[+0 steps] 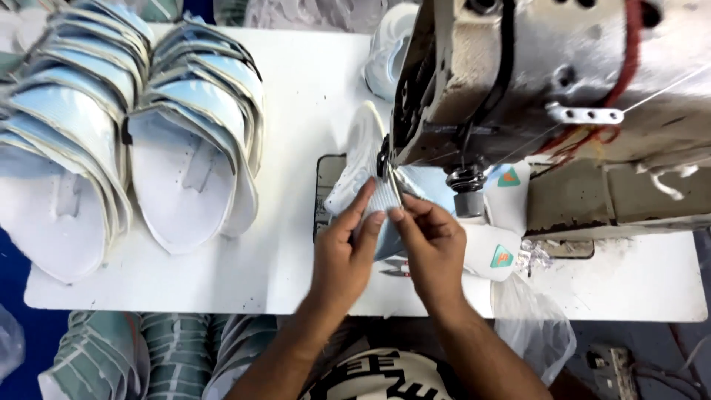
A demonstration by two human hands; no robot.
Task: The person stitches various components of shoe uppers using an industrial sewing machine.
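Sewing step — feeding the shoe piece (368, 159) under the machine (548, 89) at frame middle. Left hand (342, 255) pinching its ribbed edge, right hand (433, 248) pinching beside it. Next, probably — keeping fingers back from the needle, edge held straight. More pieces (126, 126) stacked upper left on the tabletop (296, 252).

Pale blue-white shoe uppers (126, 141), white table (296, 244).
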